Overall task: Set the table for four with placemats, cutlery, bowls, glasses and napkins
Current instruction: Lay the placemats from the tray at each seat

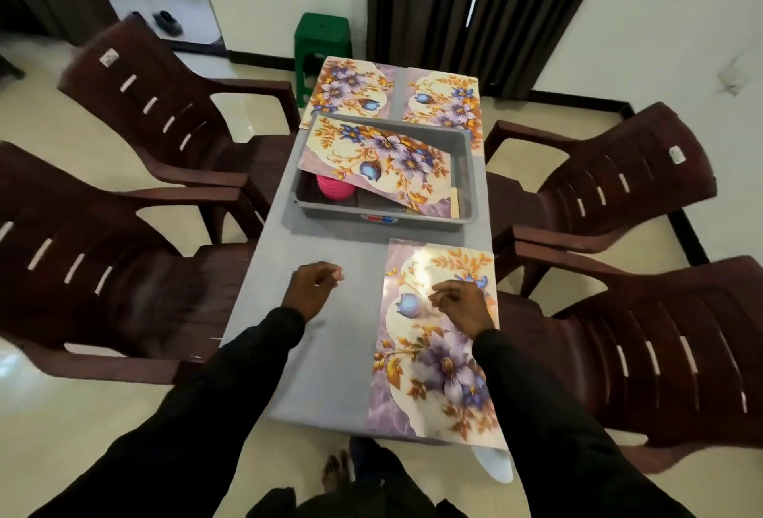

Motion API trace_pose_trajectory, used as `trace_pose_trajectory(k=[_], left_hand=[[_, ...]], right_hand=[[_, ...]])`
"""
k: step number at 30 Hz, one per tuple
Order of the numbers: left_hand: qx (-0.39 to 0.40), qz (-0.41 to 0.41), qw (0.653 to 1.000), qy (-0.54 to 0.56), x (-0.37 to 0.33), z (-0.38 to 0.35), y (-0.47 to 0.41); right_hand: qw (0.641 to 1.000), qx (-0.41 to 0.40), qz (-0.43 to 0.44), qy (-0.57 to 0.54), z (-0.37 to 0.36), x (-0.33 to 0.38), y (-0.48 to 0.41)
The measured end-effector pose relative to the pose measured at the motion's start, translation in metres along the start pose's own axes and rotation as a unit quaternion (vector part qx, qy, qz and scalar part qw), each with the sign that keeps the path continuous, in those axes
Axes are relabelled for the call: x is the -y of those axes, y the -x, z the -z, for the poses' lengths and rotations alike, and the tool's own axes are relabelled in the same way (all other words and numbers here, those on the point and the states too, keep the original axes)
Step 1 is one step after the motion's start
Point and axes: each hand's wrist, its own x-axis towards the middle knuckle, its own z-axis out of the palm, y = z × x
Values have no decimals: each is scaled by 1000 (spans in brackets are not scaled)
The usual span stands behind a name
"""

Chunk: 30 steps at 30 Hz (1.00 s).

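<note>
One place is not yet set: on the table (322, 373), nearer than the grey tub (342, 214) and to its left, the left hand (316, 286) hangs with fingers loosely curled, holding nothing. The fourth placemat (371, 158) lies tilted across the tub's rim above stacked pink bowls (334, 186), and just beyond the tub lie the far-left placemat (351, 88) and the far-right placemat (448, 100). Nearer than the tub and to its right, the near-right placemat (437, 365) lies flat under the right hand (462, 305), which is loosely curled and empty, so I judge that one mat and all the bowls, cutlery, glasses and napkins remain.
</note>
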Motion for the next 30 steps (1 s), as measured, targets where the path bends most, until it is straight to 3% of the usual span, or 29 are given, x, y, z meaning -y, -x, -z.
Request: trace_pose_trajectory(k=[4,12,15,20,25,30], left_hand=[[-37,70,994,73,-9,33,-63],[-154,158,960,174,-32,68,-197],[-183,192,944,197,-41,69,-239],[-161,214,938,222,-39,72,-292],[-158,193,960,126,-41,75,-318],[-143,224,957,117,-15,97,-312]], right_hand=[[989,-34,-34,-139,2,29,-78],[979,-40,-37,-198,20,58,-195],[982,-45,-36,-181,24,59,-223],[982,-61,-69,-164,32,56,-259],[985,-73,-100,-120,41,44,-288],[986,-111,-118,-28,40,44,-309]])
